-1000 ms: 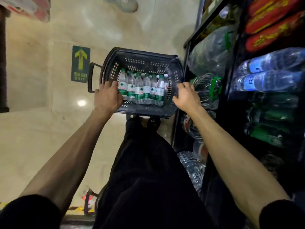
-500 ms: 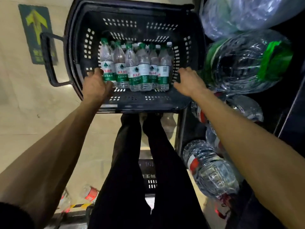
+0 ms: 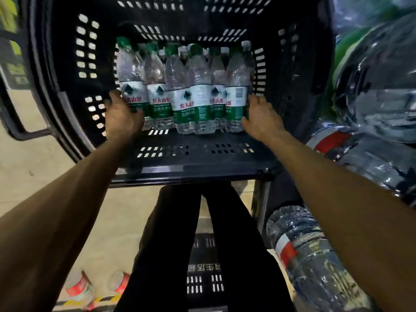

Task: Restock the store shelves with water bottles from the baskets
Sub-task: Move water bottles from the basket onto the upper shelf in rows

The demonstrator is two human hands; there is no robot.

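Note:
A black plastic basket [image 3: 191, 170] fills the upper view, with its floor perforated. Inside it stands a tight cluster of several small water bottles [image 3: 193, 95] with green caps and green-and-white labels. My left hand [image 3: 122, 114] is inside the basket, at the left end of the cluster, its fingers curled round the lower part of the leftmost bottle. My right hand [image 3: 262, 115] is at the right end, its fingers wrapped against the rightmost bottle's base.
Large clear water jugs [image 3: 382, 97] lie on the dark shelves at right, with more red-labelled ones [image 3: 310, 255] lower down. The basket's handle [image 3: 13, 122] sticks out left over the tiled floor. A second black basket [image 3: 202, 278] sits by my legs. Red-labelled bottles [image 3: 78, 287] lie at bottom left.
The view has dropped close to the basket. Both hands left the basket's near rim and reached inside, closing on the two ends of the bottle cluster.

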